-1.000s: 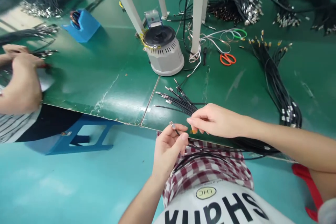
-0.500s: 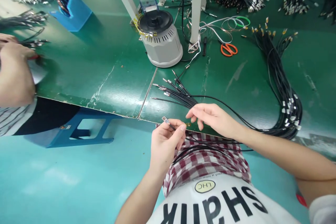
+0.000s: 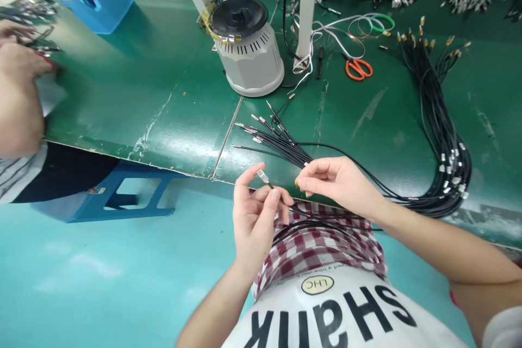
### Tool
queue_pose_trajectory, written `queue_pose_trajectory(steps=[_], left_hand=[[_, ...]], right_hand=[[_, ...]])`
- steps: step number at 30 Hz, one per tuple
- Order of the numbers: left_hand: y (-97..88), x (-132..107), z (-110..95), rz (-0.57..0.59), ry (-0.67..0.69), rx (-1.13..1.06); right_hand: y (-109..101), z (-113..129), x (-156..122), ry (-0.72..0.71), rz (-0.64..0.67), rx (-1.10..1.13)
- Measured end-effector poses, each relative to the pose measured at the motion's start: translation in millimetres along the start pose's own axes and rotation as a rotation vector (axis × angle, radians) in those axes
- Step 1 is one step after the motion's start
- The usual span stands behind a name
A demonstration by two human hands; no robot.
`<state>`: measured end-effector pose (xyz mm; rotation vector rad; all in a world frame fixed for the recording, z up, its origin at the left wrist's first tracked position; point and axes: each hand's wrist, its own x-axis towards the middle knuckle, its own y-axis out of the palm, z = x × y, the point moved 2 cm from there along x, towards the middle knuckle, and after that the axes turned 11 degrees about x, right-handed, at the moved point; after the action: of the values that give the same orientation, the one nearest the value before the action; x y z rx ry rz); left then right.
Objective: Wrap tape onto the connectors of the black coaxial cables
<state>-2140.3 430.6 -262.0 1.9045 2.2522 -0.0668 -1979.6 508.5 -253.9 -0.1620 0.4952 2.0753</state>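
My left hand [image 3: 259,215] is closed around a thin black cable, its thumb pressed against the fingers and the index finger lifted. The cable's flat metal connector [image 3: 263,175] sticks out above the fingers, pointing up and left. My right hand [image 3: 338,180] is in a pinch just to the right, apart from the connector. A small yellow piece [image 3: 298,184] shows at its fingertips, too small to identify. Behind the hands a fan of black cables [image 3: 281,144] with metal tips lies on the green table. More black cables [image 3: 322,227] run across my lap.
A large bundle of black cables [image 3: 438,136] curves along the right. Orange-handled scissors [image 3: 359,69], a black pen [image 3: 319,62] and a grey round machine [image 3: 250,60] stand or lie farther back. At left are a blue tape dispenser [image 3: 101,2] and another person's arm [image 3: 20,98].
My left index finger has lifted away from the connector, which has turned a little. My right hand has closed into a pinch, with the yellow piece at its fingertips. The view has shifted slightly.
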Motion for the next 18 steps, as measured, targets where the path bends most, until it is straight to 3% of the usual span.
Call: queue_pose_trajectory(steps=[10,18], left_hand=[[3.0,-5,1,0.174,-0.073,0.072],[1.3,-5,2,0.206,-0.1,0.027]], right_hand=[[10,2,7,-0.025,0.075,0.002],[13,4,9,-0.027,0.122,0.007]])
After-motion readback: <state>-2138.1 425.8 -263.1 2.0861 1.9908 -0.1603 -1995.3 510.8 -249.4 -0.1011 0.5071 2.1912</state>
